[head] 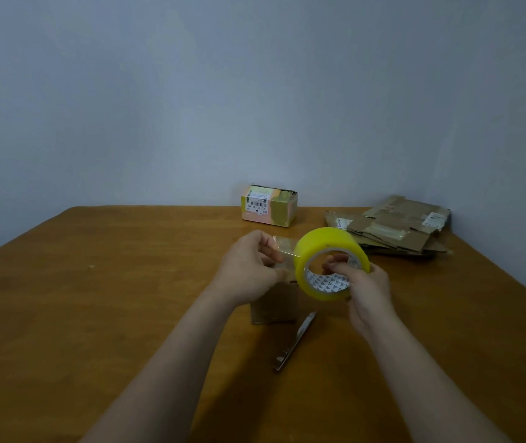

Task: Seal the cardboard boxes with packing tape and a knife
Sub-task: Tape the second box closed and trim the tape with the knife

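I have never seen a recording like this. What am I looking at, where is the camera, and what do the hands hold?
There is no machine: a person wears a camera on the head, so this single picture looks forward and down along both arms. The right hand grips a roll of yellow packing tape, fingers through its core. The left hand pinches the tape end pulled from it. Under the hands a small cardboard box stands on the wooden table, a knife beside it. Further back are a taped box and a pile of flattened cardboard.
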